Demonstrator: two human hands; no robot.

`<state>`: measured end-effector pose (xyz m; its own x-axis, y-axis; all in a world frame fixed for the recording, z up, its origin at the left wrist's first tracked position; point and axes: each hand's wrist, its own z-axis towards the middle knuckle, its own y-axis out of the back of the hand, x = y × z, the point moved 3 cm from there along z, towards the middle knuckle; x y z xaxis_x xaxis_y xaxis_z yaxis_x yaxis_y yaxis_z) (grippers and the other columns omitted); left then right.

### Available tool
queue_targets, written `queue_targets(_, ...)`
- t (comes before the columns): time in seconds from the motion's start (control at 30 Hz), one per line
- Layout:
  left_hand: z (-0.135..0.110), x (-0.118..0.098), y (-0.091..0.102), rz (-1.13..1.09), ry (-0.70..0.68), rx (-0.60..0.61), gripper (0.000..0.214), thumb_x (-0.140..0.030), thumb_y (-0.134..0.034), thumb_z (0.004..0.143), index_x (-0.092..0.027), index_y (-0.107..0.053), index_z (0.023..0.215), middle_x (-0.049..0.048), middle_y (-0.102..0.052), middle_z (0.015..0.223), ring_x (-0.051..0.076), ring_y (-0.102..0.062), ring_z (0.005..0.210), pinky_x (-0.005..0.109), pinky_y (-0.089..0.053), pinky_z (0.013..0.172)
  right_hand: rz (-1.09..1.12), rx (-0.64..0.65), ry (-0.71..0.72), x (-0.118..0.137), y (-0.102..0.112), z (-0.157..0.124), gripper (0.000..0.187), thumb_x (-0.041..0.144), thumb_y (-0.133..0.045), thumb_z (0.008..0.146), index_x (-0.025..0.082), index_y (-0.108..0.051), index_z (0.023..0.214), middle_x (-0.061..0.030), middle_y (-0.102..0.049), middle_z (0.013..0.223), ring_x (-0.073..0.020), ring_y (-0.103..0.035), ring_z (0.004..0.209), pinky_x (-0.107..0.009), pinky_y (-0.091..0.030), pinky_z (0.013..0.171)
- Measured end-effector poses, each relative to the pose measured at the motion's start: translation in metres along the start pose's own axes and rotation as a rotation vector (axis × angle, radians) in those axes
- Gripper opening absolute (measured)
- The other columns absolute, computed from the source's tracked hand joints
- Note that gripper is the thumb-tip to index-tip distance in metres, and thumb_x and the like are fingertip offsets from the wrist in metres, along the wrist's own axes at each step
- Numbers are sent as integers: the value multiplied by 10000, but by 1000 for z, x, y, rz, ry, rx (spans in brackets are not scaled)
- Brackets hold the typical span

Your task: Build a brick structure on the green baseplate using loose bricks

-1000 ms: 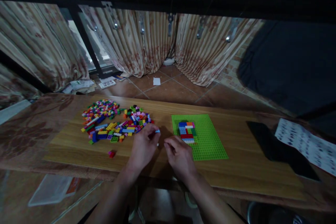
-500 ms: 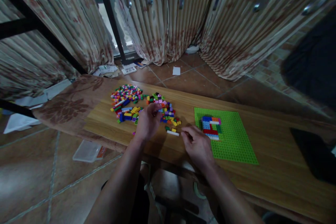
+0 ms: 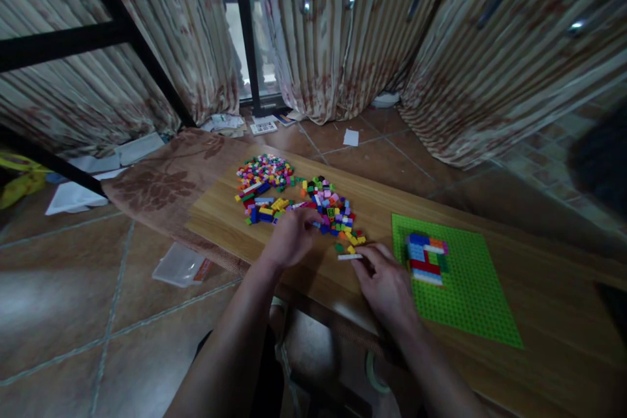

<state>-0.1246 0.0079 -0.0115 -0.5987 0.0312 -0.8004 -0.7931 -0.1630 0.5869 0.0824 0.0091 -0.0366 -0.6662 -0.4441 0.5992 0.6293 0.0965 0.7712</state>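
Note:
A heap of small coloured bricks (image 3: 298, 199) lies on a wooden board (image 3: 230, 219). My left hand (image 3: 292, 240) rests at the heap's near edge, fingers curled among the bricks; what they hold is hidden. My right hand (image 3: 386, 284) lies on the board, its fingertips pinching the end of a long white brick (image 3: 349, 257). To its right a green baseplate (image 3: 465, 290) carries a small block of blue, red, white and orange bricks (image 3: 425, 258).
The board sits on a brown patterned cloth (image 3: 157, 186). On the tiled floor to the left lie a clear plastic box (image 3: 181, 266) and papers (image 3: 73, 196). Striped curtains (image 3: 343, 32) hang behind. A black metal bar (image 3: 49, 46) crosses the upper left.
The view swung left and down. My left hand went from the board's middle into the brick heap. My right hand came to the long white brick and now pinches its end.

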Motion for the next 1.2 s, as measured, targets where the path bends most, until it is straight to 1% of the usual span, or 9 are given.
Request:
queue_targets(0.23,-5,-13,-5,163,-45,135,256,-35,-501,730,-180,-694,814,19,-715,884,152,-623,773,233,-452,701,12,-121,33,0,8,8,221,220,-479,910,198,-681,995,-69,-679,995,-202,-660,910,-323,-509,811)
queue_targets(0.37,-5,-12,-1,172,-15,128,241,-73,-482,763,-184,-692,804,16,-703,840,149,-607,745,231,-430,671,-56,-117,37,0,4,16,241,237,-470,924,188,-687,1017,-77,-679,1001,-207,-658,893,-323,-505,795)
queue_targets(0.47,-7,-3,17,153,80,28,237,-130,-471,808,-177,-701,841,22,-699,821,146,-600,737,232,-421,671,-80,-105,54,0,1,18,247,244,-465,931,184,-697,990,-74,-677,981,-197,-657,860,-309,-503,773)
queue_targets(0.57,-18,15,49,148,229,-69,229,-275,-490,851,-155,-685,845,16,-659,729,137,-565,654,229,-384,594,-73,-117,70,-1,0,17,243,252,-471,930,186,-700,974,-71,-676,984,-189,-655,861,-298,-502,767)
queue_targets(0.67,-37,35,76,216,404,23,335,-455,-526,835,-160,-657,745,-14,-558,580,133,-502,560,233,-321,514,-53,-155,72,-3,0,18,239,276,-484,924,187,-701,969,-69,-679,976,-192,-655,863,-304,-505,771)
queue_targets(0.73,-48,43,84,244,484,120,342,-500,-604,768,-164,-638,715,-18,-567,587,134,-506,559,233,-311,501,-40,-174,71,-2,0,20,245,293,-487,922,187,-702,972,-70,-681,970,-196,-655,861,-311,-507,774)
queue_targets(0.87,-53,38,70,349,485,272,192,-361,-697,682,-179,-647,717,-1,-644,685,152,-575,624,234,-345,526,-37,-185,93,4,2,33,266,310,-484,923,182,-710,983,-81,-678,979,-205,-647,877,-320,-500,782)
queue_targets(0.97,-43,27,54,450,459,240,143,-270,-674,678,-189,-667,797,35,-691,809,185,-629,735,247,-401,589,-40,-173,100,10,1,53,277,321,-489,918,176,-711,1001,-91,-669,990,-213,-641,884,-330,-495,799)
queue_targets(1.2,-21,7,25,517,462,233,225,-334,-589,797,-187,-693,931,117,-713,1020,258,-663,992,312,-498,800,-162,16,132,19,-18,96,288,286,-491,892,182,-700,1061,-91,-638,1039,-225,-628,911,-357,-488,835)
